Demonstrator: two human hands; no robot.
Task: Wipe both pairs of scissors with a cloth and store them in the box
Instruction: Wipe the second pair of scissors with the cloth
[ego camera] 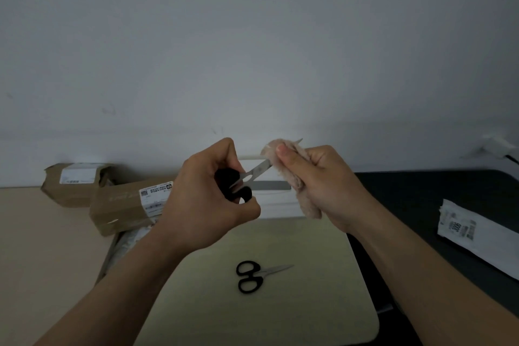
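My left hand point(207, 199) grips the black handles of a pair of scissors point(254, 173), raised above the table with the blades pointing up to the right. My right hand point(317, 182) pinches a pale pink cloth point(292, 177) around those blades; only the blade tip sticks out past the cloth. A second pair of black-handled scissors point(252, 275) lies shut on the pale mat point(309, 303) below my hands, tips pointing right. A white box point(276, 202) stands behind my hands, mostly hidden by them.
Two brown cardboard parcels point(126, 205) with white labels lie at the left on the beige table point(42, 247). A white labelled plastic bag point(471, 233) lies on the dark surface point(421, 196) at the right. A grey wall rises behind.
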